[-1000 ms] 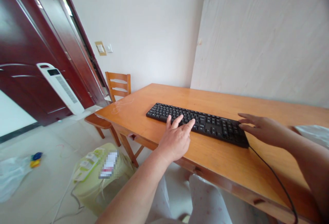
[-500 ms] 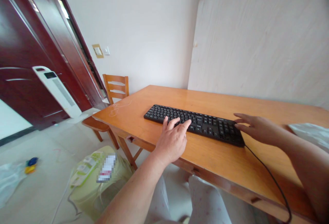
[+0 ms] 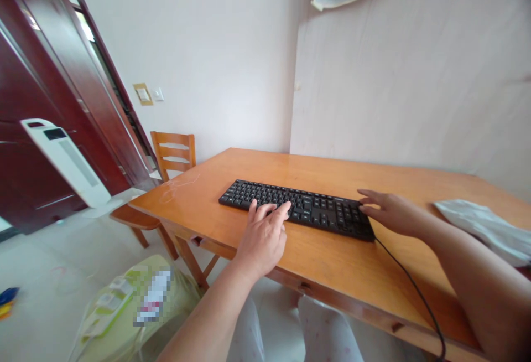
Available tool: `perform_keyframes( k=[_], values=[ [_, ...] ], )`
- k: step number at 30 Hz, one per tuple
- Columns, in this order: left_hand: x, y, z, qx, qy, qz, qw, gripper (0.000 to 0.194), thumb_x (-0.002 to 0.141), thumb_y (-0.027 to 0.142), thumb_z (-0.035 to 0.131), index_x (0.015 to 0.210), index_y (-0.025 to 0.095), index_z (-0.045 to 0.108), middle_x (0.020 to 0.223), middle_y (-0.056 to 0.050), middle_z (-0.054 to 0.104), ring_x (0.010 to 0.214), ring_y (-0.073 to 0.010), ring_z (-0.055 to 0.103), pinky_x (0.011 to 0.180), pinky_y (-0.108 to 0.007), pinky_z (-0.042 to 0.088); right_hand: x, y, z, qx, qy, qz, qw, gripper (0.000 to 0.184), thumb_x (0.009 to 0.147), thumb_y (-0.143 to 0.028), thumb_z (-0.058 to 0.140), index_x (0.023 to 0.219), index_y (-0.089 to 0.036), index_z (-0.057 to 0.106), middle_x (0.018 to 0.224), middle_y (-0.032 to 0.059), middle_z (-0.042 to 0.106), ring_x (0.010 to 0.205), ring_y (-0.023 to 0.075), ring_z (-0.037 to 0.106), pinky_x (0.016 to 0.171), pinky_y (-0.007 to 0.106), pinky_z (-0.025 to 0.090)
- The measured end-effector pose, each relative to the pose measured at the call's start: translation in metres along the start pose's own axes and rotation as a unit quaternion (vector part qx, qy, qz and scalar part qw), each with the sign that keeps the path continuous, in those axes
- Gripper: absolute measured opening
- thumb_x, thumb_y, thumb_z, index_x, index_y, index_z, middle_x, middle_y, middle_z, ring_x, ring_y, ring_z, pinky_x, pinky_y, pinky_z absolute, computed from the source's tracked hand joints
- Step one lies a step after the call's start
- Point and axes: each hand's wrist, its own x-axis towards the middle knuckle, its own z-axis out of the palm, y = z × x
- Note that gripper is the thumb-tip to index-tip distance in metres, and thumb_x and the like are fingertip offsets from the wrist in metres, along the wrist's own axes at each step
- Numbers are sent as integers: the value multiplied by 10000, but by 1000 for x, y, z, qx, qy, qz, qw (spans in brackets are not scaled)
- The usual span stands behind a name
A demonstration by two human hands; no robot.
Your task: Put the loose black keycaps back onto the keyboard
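A black keyboard (image 3: 323,215) lies on the wooden table (image 3: 265,165), its cable (image 3: 409,276) running from the right end over the front edge. At its near side, my left hand (image 3: 263,234) rests with fingers apart, the tips at the front rows of keys; it grips nothing. My right hand (image 3: 388,211) is by the right end, fingers stretched toward the number keys. Its fingertips seem to touch the keyboard's far right corner, though the exact contact is unclear.
A crumpled pale cloth or bag (image 3: 481,223) lies on the table at the right. To the left are a wooden chair (image 3: 174,151), a stool-like yellow-green surface (image 3: 182,295) with a power strip (image 3: 108,306), and a white tower appliance (image 3: 68,163).
The view has swung right and slightly up, so a picture on the wall shows more. Both hands keep nearly the same places at the keyboard; the left fingertips sit slightly nearer its front edge.
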Motion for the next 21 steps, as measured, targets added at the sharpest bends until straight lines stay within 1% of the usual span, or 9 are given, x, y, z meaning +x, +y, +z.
perform_keyframes(
  k=[2, 4, 6, 10, 13, 15, 17, 21],
  values=[
    [0, 0, -1, -1, 8, -1, 1000, 579, 892, 99, 429, 1449, 234, 352, 1232, -37, 675, 1252, -218, 435, 1177, -593, 101, 0, -2, 0, -4, 5, 1, 1000, 608, 879, -405, 447, 1428, -143, 455, 1218, 108, 682, 1116, 300, 628, 986, 457, 465],
    [0, 1, -2, 1, 8, 2, 1000, 596, 889, 90, 423, 1460, 232, 331, 1299, -36, 638, 1308, -223, 390, 1178, -593, 101, -1, -4, -1, -6, 5, 1, 1000, 611, 877, -399, 449, 1430, -141, 454, 1221, 106, 680, 1122, 302, 625, 987, 460, 463],
    [1, 1, -3, 5, 1, 5, 1000, 606, 897, 94, 416, 1476, 230, 300, 1343, -32, 608, 1368, -224, 328, 1182, -589, 97, -1, -6, -2, -5, 6, 2, 1000, 602, 872, -386, 459, 1428, -153, 461, 1213, 99, 685, 1120, 301, 626, 981, 458, 466],
    [5, 4, 0, 9, -14, 9, 1000, 632, 914, 118, 408, 1509, 222, 223, 1391, -36, 570, 1426, -233, 250, 1181, -597, 86, -1, -7, -1, 6, 17, -2, 1000, 583, 857, -355, 483, 1409, -166, 489, 1206, 99, 689, 1098, 298, 638, 963, 450, 478],
    [9, 8, 4, 15, -28, 20, 999, 653, 914, 124, 408, 1523, 205, 188, 1386, -51, 573, 1451, -239, 205, 1177, -605, 80, 0, -4, 1, 14, 22, -7, 1000, 587, 860, -358, 487, 1417, -172, 481, 1198, 91, 694, 1098, 296, 637, 962, 448, 476],
    [10, 11, 6, 14, -35, 26, 999, 652, 914, 128, 411, 1523, 201, 190, 1360, -57, 595, 1450, -241, 212, 1171, -615, 79, 1, -2, 2, 16, 23, -6, 1000, 584, 865, -364, 489, 1421, -186, 477, 1192, 81, 698, 1098, 291, 636, 961, 442, 476],
    [10, 12, 7, 7, -37, 26, 999, 633, 917, 130, 408, 1515, 207, 213, 1322, -47, 626, 1431, -239, 254, 1168, -621, 72, 0, -1, 3, 16, 20, -7, 1000, 587, 870, -369, 485, 1425, -179, 469, 1206, 83, 691, 1106, 288, 631, 966, 438, 471],
    [8, 12, 5, -4, -16, 12, 1000, 602, 911, 117, 416, 1488, 215, 276, 1225, -22, 686, 1339, -229, 372, 1177, -601, 68, -1, -4, 1, 18, 18, -4, 1000, 589, 868, -361, 485, 1423, -164, 472, 1204, 92, 690, 1103, 288, 631, 960, 436, 475]
  ],
)
